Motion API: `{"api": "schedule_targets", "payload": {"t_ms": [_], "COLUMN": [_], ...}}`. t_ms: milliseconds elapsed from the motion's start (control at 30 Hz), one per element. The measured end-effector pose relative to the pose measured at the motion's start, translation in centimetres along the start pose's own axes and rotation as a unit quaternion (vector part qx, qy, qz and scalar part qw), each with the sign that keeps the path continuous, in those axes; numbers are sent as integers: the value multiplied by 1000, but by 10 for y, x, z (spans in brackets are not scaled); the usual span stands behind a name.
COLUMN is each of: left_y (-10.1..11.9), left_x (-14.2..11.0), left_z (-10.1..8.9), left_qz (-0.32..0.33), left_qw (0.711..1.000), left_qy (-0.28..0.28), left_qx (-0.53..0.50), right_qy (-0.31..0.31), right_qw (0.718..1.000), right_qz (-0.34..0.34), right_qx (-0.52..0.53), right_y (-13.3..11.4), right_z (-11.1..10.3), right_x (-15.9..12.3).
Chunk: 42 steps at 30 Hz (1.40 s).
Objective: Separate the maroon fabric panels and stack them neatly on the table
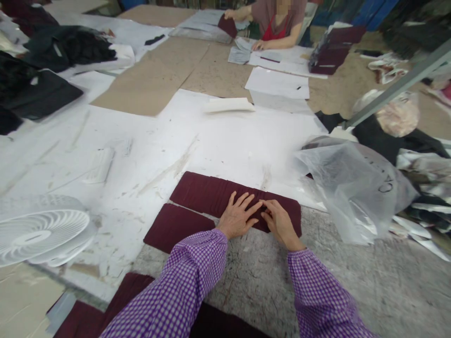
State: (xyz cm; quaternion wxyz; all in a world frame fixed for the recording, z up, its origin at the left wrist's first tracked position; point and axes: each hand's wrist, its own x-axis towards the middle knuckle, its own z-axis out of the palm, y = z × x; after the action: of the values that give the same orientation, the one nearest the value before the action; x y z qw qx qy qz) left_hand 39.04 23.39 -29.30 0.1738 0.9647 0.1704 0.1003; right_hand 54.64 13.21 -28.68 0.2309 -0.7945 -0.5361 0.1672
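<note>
A row of overlapping maroon fabric pieces (200, 191) lies across the table before me. My left hand (238, 215) rests flat on that row, fingers spread. Just right of it, my right hand (279, 219) has its fingers bent and thumb drawn in against the maroon cloth; whatever edge it pinches is too small to make out. Another maroon piece (176, 226) sits nearer me, left of my left wrist. More maroon cloth (82, 321) shows at the lower left, partly covered by my checked sleeve.
A white fan (38, 237) stands at the left edge. On the right are a clear plastic bag (355, 188) and a slanted metal pole (398, 84). Dark garments (70, 47) lie far left. Across the table a person (278, 28) handles maroon cloth beside stacked maroon pieces (334, 49).
</note>
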Motion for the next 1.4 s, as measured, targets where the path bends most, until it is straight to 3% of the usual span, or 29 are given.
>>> {"api": "schedule_targets", "payload": {"t_ms": [233, 667, 1400], "left_y": [1, 1, 0], "left_x": [1, 0, 0], "left_z": [1, -3, -1], "left_qz": [-6, -5, -5], "left_qw": [1000, 1000, 1000], "left_qy": [2, -8, -9], "left_qx": [-1, -6, -7], "right_qy": [92, 1, 26], "right_qw": [992, 991, 982], "right_qz": [77, 26, 7], "right_qx": [-44, -132, -189], "right_y": [3, 15, 17], "right_z": [-17, -26, -11], "right_x": [-1, 43, 47]}}
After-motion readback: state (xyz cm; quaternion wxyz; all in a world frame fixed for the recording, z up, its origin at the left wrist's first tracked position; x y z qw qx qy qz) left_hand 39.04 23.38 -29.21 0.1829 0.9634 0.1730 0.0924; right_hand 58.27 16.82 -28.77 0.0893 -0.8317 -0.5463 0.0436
